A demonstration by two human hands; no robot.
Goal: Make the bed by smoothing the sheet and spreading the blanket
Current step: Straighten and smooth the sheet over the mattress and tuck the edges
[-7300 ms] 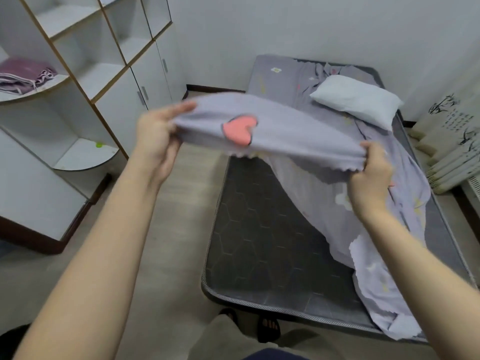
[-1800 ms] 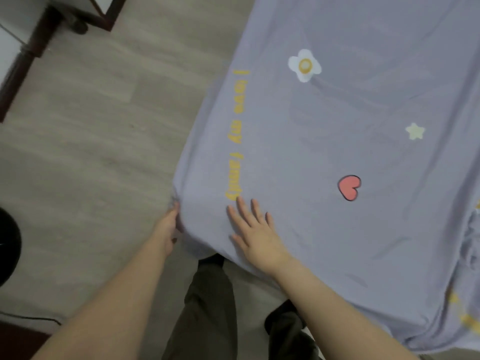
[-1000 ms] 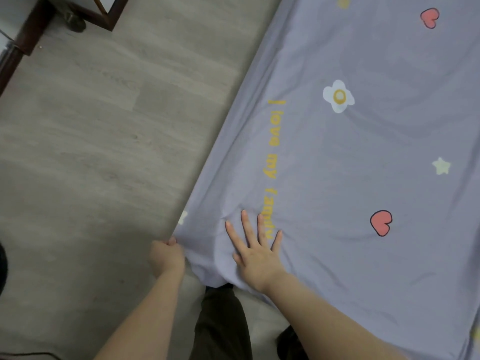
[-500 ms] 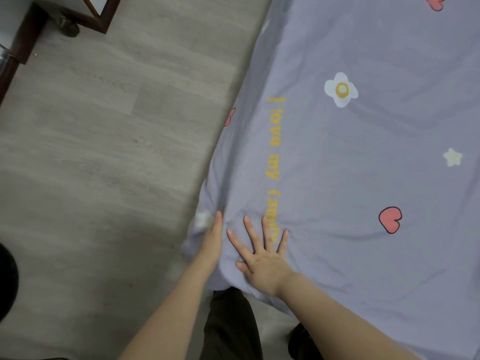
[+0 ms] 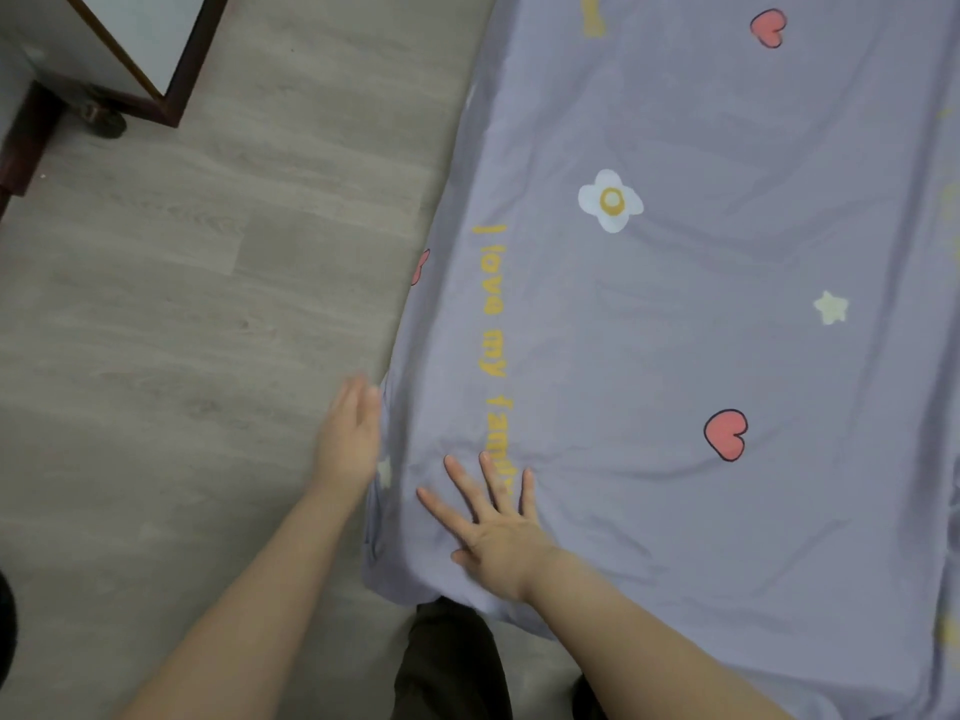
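A lilac sheet (image 5: 701, 314) with hearts, a white flower, a star and yellow lettering covers the bed across the right of the view. My right hand (image 5: 493, 527) lies flat on it near the bed's near left corner, fingers spread. My left hand (image 5: 350, 436) is flat and open against the sheet's hanging left side, fingers together and pointing away from me. It holds nothing. The mattress is hidden under the sheet. No blanket is in view.
Grey wood-look floor (image 5: 182, 314) fills the left half. A dark-framed shelf unit base (image 5: 130, 70) stands at the top left. My dark trouser legs (image 5: 452, 667) show at the bottom, close to the bed's corner.
My left hand has slid forward along the sheet's left side, from gripping the corner a second ago to lying flat. My right hand stays pressed at the corner.
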